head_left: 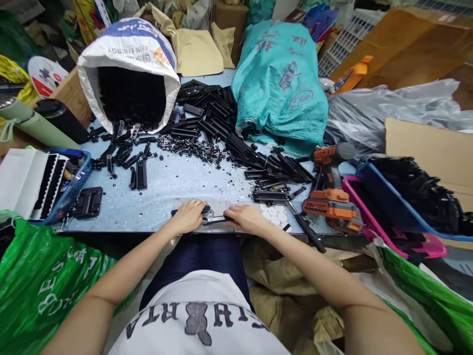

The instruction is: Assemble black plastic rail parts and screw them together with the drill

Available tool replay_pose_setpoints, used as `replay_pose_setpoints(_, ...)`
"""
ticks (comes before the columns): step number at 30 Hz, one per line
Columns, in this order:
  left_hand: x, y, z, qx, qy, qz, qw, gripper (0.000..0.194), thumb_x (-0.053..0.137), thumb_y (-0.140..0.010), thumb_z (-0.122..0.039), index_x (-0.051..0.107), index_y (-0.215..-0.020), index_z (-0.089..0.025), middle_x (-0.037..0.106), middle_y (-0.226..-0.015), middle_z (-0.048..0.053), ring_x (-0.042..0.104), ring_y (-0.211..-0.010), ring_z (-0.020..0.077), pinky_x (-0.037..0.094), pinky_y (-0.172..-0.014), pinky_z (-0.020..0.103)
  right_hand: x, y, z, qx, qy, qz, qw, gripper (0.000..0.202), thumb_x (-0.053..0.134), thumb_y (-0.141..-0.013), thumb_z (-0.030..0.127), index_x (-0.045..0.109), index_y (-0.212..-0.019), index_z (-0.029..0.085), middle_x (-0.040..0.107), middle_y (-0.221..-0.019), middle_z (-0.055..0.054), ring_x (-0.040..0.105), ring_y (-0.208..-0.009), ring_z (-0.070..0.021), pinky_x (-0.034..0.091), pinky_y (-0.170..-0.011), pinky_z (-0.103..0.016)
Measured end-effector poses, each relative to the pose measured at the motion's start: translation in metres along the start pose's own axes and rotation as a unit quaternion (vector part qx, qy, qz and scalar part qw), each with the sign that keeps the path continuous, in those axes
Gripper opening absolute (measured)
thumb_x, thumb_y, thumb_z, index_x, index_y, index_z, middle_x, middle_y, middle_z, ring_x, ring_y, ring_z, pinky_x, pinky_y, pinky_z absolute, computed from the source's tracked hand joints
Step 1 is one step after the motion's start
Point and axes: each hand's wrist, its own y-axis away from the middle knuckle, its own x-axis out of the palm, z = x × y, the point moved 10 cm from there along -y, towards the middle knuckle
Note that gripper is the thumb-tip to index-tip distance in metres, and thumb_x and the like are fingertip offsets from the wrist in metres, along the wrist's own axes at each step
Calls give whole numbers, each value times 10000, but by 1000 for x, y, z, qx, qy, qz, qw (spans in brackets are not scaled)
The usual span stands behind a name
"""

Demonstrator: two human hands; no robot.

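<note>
At the front edge of the blue table, my left hand [189, 216] is closed over a small black part [206, 209], which shows on both sides of its fingers. My right hand [244, 218] grips the right end of a wrench-like metal tool [214, 218]. The tool's rounded head lies beside my left fingertips, touching or very near the black part. What lies under both palms is hidden. White round discs [274, 215] lie just right of my right hand, with a black-handled hammer [303, 225] beyond them.
Black parts [214, 116] and small screws [199, 148] are heaped mid-table. Behind them stand an open white sack [129, 54] and a teal sack [281, 88]. An orange drill [330, 187] and a blue bin [417, 197] are right; another blue basket [76, 185] is left.
</note>
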Motion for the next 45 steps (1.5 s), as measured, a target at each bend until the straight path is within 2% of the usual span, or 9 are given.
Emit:
replay_pose_setpoints(4,-1,0,-2,1,26,27,999,440,484,-820,-341,441,-1241,-219,525,-1166,84,470,-1090,242,373,-912,375,29,-5,14,38,-6,11,999,358,355,-937,463,561,-964,171,601,-874,-49,575,-766,-146,300,-586,-247)
replay_pose_setpoints(8,-4,1,-5,-1,18,2,1000,622,603,-672,-623,482,-1113,-202,562,-1033,88,516,-998,273,385,-873,400,23,-4,14,55,20,10,998,352,332,-945,458,556,-981,189,595,-906,-46,563,-793,-156,286,-591,-262)
replay_pose_setpoints(18,-5,12,-4,26,10,-66,997,437,563,-759,-553,487,-975,-181,585,-887,65,590,-851,227,446,-713,325,-15,-4,32,61,91,-36,993,332,302,-958,419,550,-991,200,585,-896,-70,520,-816,-179,286,-650,-277)
replay_pose_setpoints(24,-1,-10,-7,47,39,1,998,572,524,-749,-628,488,-1101,-178,591,-1013,89,572,-941,249,452,-794,361,2,-1,13,6,27,-80,996,351,365,-936,449,585,-969,177,603,-876,-59,544,-808,-157,320,-688,-276)
replay_pose_setpoints(27,-31,-61,28,-5,69,-64,996,426,399,-893,-387,405,-1260,-172,503,-1230,121,483,-1122,237,405,-908,359,22,8,-2,25,-20,-111,993,365,390,-923,462,592,-988,165,614,-892,-74,558,-837,-166,352,-729,-293)
replay_pose_setpoints(30,-74,-108,102,-191,8,-172,966,420,342,-857,-126,415,-1271,-142,457,-1250,177,455,-1125,275,396,-879,398,37,18,-9,55,-45,-126,989,362,419,-906,471,596,-995,169,619,-926,-91,561,-858,-184,387,-738,-310)
replay_pose_setpoints(35,-79,-148,149,-218,-67,-123,966,309,410,-827,-115,542,-1105,-87,507,-1151,210,437,-1098,323,376,-859,448,24,13,-20,75,-75,-144,984,400,460,-874,508,570,-1098,196,597,-1048,-105,547,-971,-215,423,-815,-347)
replay_pose_setpoints(41,-61,-108,137,-174,-89,-121,973,286,344,-863,-100,599,-994,-100,543,-1135,167,462,-1102,279,355,-922,426,-33,-73,-103,175,-40,-184,966,325,375,-938,343,540,-1146,155,569,-1089,-121,495,-1046,-218,406,-883,-328)
replay_pose_setpoints(45,-80,-47,132,-194,10,-249,949,334,355,-885,-165,543,-1153,-99,595,-1092,150,546,-1027,232,426,-897,370,-44,-141,-150,263,1,-134,955,295,388,-913,200,528,-1163,129,563,-1121,-147,488,-1057,-230,400,-858,-313)
